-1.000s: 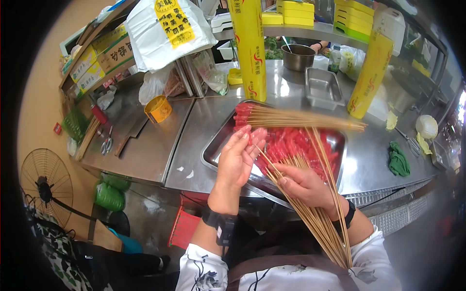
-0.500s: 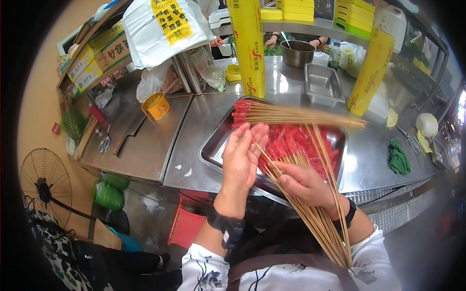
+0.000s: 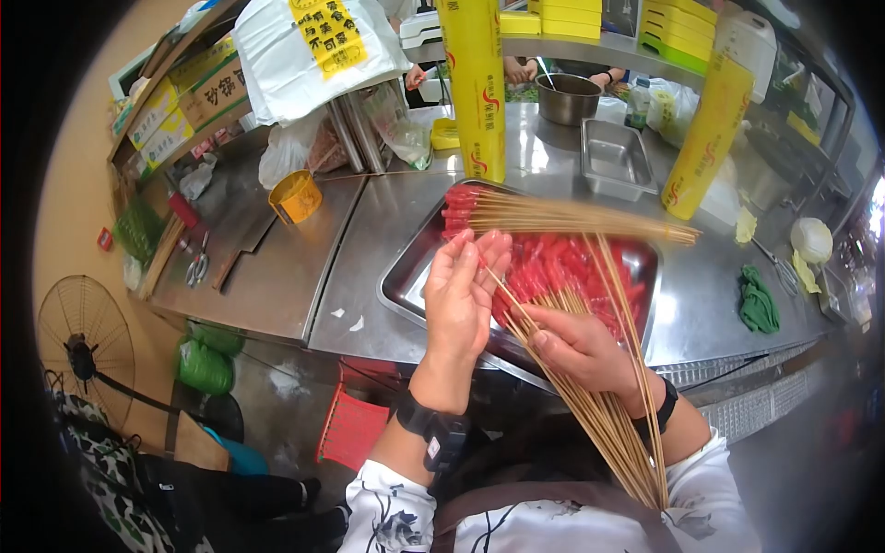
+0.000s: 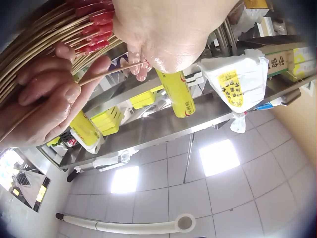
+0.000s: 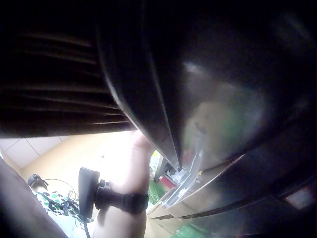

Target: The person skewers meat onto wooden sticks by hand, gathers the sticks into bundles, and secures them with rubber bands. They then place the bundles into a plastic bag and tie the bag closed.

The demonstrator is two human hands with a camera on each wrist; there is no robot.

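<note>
My left hand [image 3: 458, 300] is raised over the tray's near left side, palm facing me. Its thumb and fingers close around the tip of a bamboo skewer [image 3: 502, 293], where a bit of red shows; most of that piece is hidden. In the left wrist view the skewer [image 4: 106, 73] runs from one hand to the other. My right hand [image 3: 581, 350] pinches it lower down between thumb and index finger. Beneath lie many skewers with glossy red food [image 3: 553, 267] in a metal tray [image 3: 398, 288], their sticks [image 3: 608, 442] reaching toward my apron.
A bundle of finished red skewers [image 3: 572, 217] lies across the tray's far side. Beyond stand two yellow film rolls [image 3: 475, 101], [image 3: 705, 138], a steel pan [image 3: 616, 157] and a pot [image 3: 567, 100]. A cleaver [image 3: 241, 258] and green cloth [image 3: 758, 300] lie on the counter.
My left hand has shifted slightly toward the right hand, and its fingers have drawn a little closer around the skewer tip. The right hand keeps nearly the same place and grip.
</note>
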